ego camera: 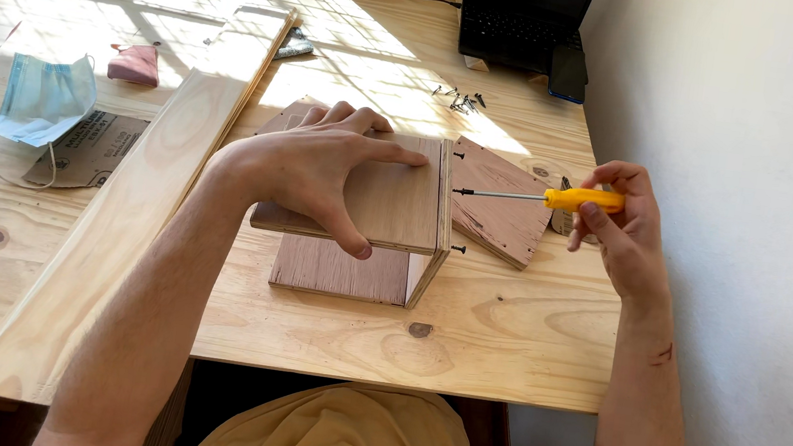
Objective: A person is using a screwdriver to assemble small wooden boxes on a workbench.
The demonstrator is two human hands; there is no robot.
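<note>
**Screwdriver meets the side of a small plywood box**

The left hand (322, 169) lies flat and spread on the top panel of a plywood box (364, 239), fingers splayed and thumb hooked over the near edge, pressing it down on the table (503, 337). The right hand (618, 225) is clenched around the yellow handle of a screwdriver (546, 198), held level, its metal shaft pointing left toward the left hand and its tip at the box's right side panel. A dark screw (459, 249) sticks out of that same panel, nearer the body. Just under the screwdriver, between the hands, lies a loose plywood piece (498, 215). Beyond the right hand sits a scatter of screws (460, 100). A long plank (126, 210) runs slantwise outside the left forearm, and a blue face mask (40, 104) lies farther left.
</note>
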